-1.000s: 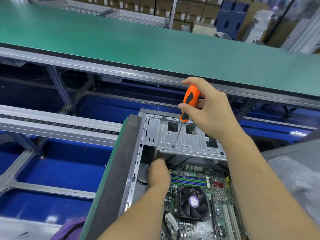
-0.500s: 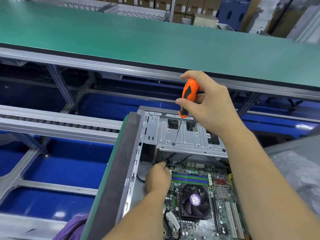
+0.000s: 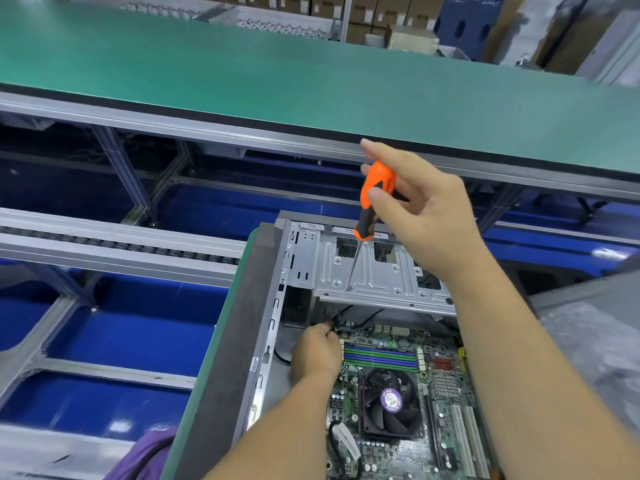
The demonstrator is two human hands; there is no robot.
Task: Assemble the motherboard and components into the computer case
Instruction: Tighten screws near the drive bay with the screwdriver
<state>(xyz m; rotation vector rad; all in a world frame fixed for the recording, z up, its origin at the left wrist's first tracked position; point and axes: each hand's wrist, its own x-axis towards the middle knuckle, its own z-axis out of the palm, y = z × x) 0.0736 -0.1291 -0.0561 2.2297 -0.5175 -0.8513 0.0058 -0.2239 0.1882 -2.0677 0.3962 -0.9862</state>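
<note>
The right hand [image 3: 422, 216] pinches an orange-handled screwdriver [image 3: 372, 206], tip on the drive cage [image 3: 381, 282]. The left hand [image 3: 317, 351], fingers curled, pinches a black cable [image 3: 341, 315] at the motherboard [image 3: 408, 410] edge, inside the open computer case [image 3: 273, 323] on the surface [image 3: 214, 393].

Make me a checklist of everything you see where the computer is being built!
Surface: green mat edge beside the case; long green bench behind.
Job's things: open computer case; motherboard inside, with fan; metal drive bracket.
Clutter: purple cloth at bottom.
Hands: right hand holds orange screwdriver, tip on bracket; left hand pinches a black cable at the board's corner.
Cables: black ones near the board's top edge.
Surroundings: cardboard boxes, roller conveyor.
</note>
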